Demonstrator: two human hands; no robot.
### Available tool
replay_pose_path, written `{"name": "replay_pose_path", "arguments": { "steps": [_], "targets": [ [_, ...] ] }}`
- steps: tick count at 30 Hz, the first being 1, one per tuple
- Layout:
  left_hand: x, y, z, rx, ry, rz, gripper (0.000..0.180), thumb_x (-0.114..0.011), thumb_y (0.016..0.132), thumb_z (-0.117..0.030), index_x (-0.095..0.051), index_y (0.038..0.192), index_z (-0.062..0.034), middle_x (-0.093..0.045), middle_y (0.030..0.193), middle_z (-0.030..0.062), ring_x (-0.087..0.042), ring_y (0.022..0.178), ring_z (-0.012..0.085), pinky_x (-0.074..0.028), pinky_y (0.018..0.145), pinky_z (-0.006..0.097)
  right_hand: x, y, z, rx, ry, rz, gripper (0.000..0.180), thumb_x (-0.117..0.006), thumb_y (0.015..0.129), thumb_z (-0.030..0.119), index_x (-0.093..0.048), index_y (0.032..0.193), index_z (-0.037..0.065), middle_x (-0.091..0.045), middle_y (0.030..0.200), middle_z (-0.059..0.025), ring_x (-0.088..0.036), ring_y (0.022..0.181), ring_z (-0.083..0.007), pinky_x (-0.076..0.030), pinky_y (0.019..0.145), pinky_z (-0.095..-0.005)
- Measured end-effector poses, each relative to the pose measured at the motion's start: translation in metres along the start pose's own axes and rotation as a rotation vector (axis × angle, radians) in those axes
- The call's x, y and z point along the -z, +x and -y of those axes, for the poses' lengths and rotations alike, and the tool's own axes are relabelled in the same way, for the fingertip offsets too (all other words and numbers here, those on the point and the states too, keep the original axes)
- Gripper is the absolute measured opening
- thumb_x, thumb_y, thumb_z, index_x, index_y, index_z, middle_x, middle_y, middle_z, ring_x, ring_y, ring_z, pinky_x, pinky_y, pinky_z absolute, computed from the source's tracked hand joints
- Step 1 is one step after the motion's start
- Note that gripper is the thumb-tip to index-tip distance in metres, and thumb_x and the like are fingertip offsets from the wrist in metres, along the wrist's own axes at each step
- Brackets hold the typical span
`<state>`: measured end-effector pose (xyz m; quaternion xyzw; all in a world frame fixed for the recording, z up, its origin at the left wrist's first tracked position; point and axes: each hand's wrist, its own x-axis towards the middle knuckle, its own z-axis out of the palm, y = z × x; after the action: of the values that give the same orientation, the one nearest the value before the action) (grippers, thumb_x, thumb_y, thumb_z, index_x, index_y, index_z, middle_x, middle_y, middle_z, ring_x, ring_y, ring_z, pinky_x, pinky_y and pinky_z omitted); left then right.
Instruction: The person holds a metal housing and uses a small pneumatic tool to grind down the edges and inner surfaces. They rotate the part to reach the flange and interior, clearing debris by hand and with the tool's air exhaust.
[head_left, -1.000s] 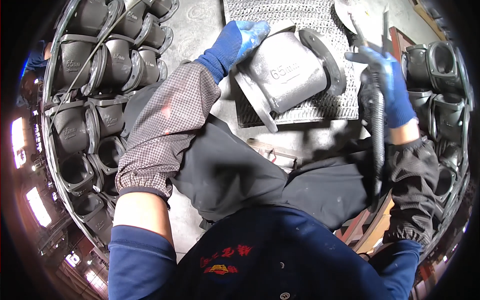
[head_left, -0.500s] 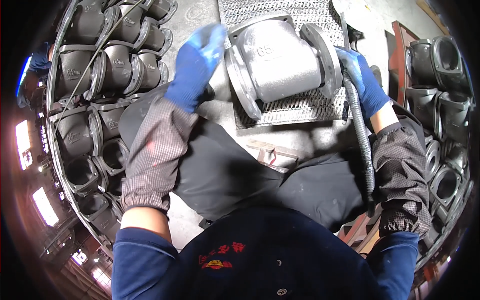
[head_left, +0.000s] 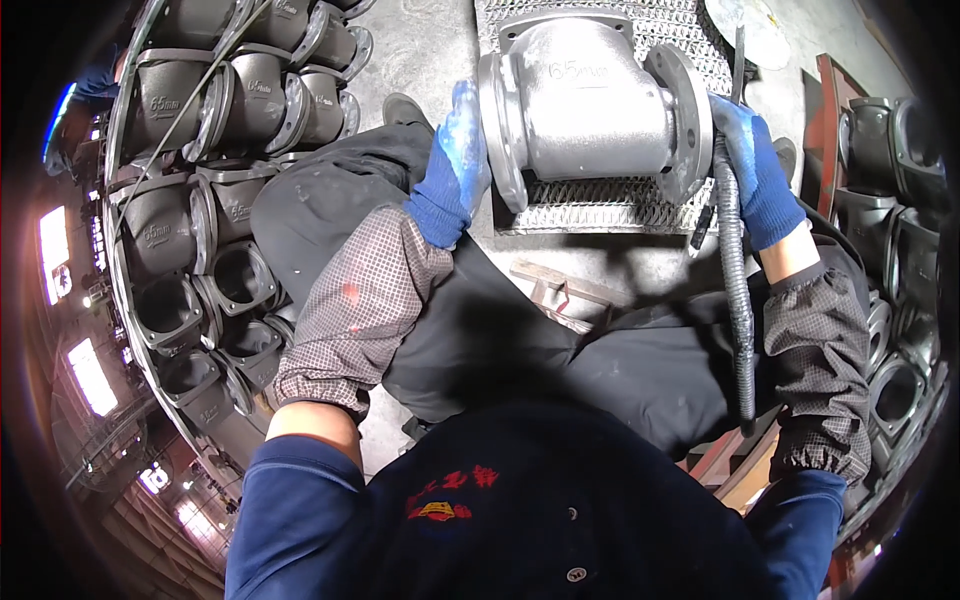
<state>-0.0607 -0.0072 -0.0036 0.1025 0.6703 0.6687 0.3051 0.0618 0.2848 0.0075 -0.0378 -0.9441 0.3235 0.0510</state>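
In the head view, the flanged valve-body casting point(head_left: 595, 105) is lying over the metal grating point(head_left: 600, 215), beyond the person's knees, its two round flanges facing the hands. The left hand point(head_left: 460, 150) is holding its fingers straight and unclenched alongside the left flange point(head_left: 503, 135), seemingly touching it. The right hand point(head_left: 747, 155) is resting at the outer side of the right flange point(head_left: 688, 125); its fingertips are partly hiding, so whether it is gripping cannot be told. A ribbed hose point(head_left: 735, 290) is trailing below that hand across the trouser leg point(head_left: 655, 370).

For steady handling, both palms should be bearing evenly on the flanges, as the casting is probably heavy and its round rims could be rolling. Fingers should be keeping clear of the underside, where the grating could be pinching them, and the hose should be hanging outside the right flange, not snagging beneath it.
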Motion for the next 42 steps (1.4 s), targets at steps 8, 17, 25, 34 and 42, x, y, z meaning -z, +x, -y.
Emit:
{"name": "replay_pose_path", "arguments": {
  "steps": [8, 17, 25, 34, 42],
  "targets": [
    [-0.015, 0.02, -0.034, 0.031, -0.487, 0.001, 0.041, -0.045, 0.098, -0.04, -0.058, 0.116, -0.0054, -0.063, 0.108, 0.0095, -0.062, 0.097, 0.0184, -0.051, 0.087, 0.033, 0.014, 0.012, 0.009, -0.625, 1.1, 0.05, 0.035, -0.042, 0.097, 0.014, -0.054, 0.121, -0.009, -0.064, 0.111, -0.0102, -0.062, 0.094, -0.0137, -0.05, 0.087, -0.0259],
    [-0.027, 0.025, -0.039, 0.096, -0.576, -0.073, 0.034, -0.049, 0.097, -0.038, -0.059, 0.11, -0.0081, -0.062, 0.102, 0.0063, -0.061, 0.095, 0.0189, -0.051, 0.084, 0.034, 0.005, 0.026, 0.016, -0.726, 1.205, -0.025, 0.034, -0.043, 0.095, 0.017, -0.055, 0.119, -0.004, -0.065, 0.102, -0.0119, -0.066, 0.084, -0.0162, -0.056, 0.075, -0.0283],
    [-0.006, 0.025, -0.002, 0.079, -0.554, -0.024, 0.047, -0.046, 0.098, -0.042, -0.049, 0.13, -0.0075, -0.057, 0.121, 0.007, -0.054, 0.112, 0.0201, -0.044, 0.099, 0.034, -0.016, -0.018, 0.018, -0.652, 0.899, -0.145, 0.045, -0.05, 0.095, 0.03, -0.057, 0.12, -0.007, -0.067, 0.1, -0.0116, -0.062, 0.089, -0.0146, -0.049, 0.078, -0.0271],
    [-0.026, 0.019, -0.015, 0.087, -0.445, -0.205, 0.045, -0.038, 0.101, -0.039, -0.045, 0.134, -0.0085, -0.053, 0.129, 0.0076, -0.052, 0.116, 0.0203, -0.043, 0.099, 0.033, -0.028, -0.013, 0.034, -0.722, 1.01, -0.321, 0.037, -0.052, 0.096, 0.025, -0.056, 0.117, -0.005, -0.065, 0.088, -0.0111, -0.063, 0.068, -0.0169, -0.053, 0.06, -0.0276],
    [-0.018, 0.017, -0.038, -0.348, 0.243, -0.081, 0.039, -0.042, 0.101, -0.024, -0.052, 0.124, 0.0057, -0.06, 0.118, 0.018, -0.059, 0.108, 0.0228, -0.046, 0.095, 0.033, -0.017, -0.027, 0.023, -0.592, 0.938, -0.194, 0.028, -0.046, 0.097, 0.018, -0.057, 0.108, -0.005, -0.065, 0.084, -0.0154, -0.066, 0.069, -0.0207, -0.057, 0.06, -0.0298]
  ]
}}
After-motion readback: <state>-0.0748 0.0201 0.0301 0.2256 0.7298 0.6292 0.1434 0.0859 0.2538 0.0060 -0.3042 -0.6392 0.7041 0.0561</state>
